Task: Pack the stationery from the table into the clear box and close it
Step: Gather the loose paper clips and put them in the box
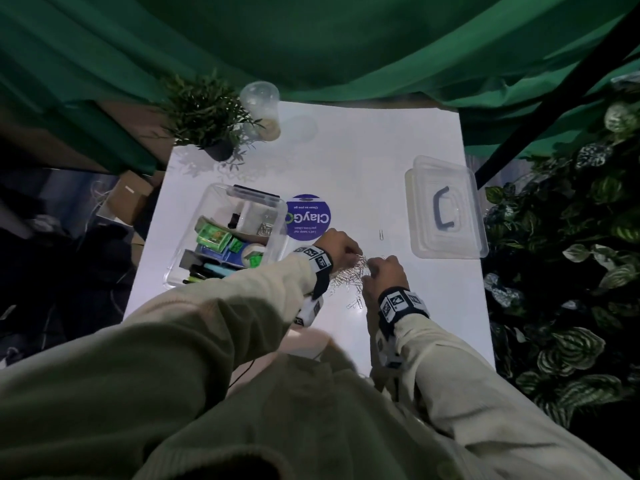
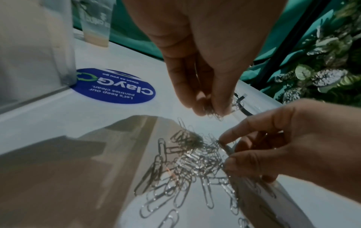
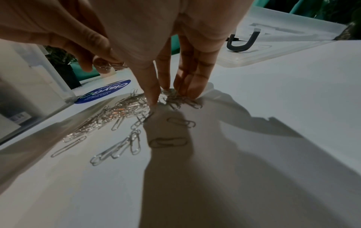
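Meanwhile, silver wire paper clips [image 1: 349, 277] heaped just beside the clear plastic box [image 1: 227, 233] were being pinched up by left hand [image 1: 337, 245] and right hand [image 1: 384, 271], evidently for boxing.

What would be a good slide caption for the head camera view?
Both hands, left hand and right hand, gather loose paper clips beside the open, part-filled clear box; lid waits aside.

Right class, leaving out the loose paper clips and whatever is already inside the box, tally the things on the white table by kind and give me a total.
Clear plastic storage box: 1
Clear plastic lid with a dark handle: 1
Small green potted plant: 1
Clear plastic cup: 1
Round blue sticker: 1
Total: 5
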The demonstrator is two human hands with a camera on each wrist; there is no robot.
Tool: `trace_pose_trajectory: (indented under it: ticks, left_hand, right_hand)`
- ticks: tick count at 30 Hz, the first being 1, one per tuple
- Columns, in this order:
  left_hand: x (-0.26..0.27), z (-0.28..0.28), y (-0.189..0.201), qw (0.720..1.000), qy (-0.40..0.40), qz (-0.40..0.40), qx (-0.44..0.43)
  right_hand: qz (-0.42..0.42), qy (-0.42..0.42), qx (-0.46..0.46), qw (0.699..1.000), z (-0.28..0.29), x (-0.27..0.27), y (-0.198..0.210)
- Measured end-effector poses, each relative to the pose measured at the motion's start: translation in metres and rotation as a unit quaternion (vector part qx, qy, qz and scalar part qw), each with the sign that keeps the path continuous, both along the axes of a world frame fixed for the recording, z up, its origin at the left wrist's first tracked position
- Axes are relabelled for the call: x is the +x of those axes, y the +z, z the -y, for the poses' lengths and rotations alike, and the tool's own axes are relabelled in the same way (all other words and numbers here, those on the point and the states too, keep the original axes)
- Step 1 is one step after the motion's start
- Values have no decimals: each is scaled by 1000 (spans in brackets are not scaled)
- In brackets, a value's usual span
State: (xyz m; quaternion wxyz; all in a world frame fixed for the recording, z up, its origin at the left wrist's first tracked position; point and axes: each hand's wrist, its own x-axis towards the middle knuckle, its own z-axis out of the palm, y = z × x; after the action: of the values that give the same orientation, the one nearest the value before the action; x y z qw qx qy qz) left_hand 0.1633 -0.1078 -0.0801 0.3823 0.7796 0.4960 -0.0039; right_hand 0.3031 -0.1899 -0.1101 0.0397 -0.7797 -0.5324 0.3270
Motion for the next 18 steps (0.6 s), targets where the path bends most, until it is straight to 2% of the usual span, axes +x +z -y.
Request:
trace_pose_trajectory:
  ticks: [3, 9, 18]
  left_hand:
    - [-7, 0, 6, 999, 31, 17, 12]
    - [-21, -2, 15, 994, 92, 51, 16]
    - [-37, 3, 36, 983, 149, 105, 11]
  right_hand:
    - [6, -20, 13, 1000, 3, -13, 2]
    - [87, 49, 7, 995, 1, -34, -3]
    - [71, 44, -4, 996, -7, -40, 8]
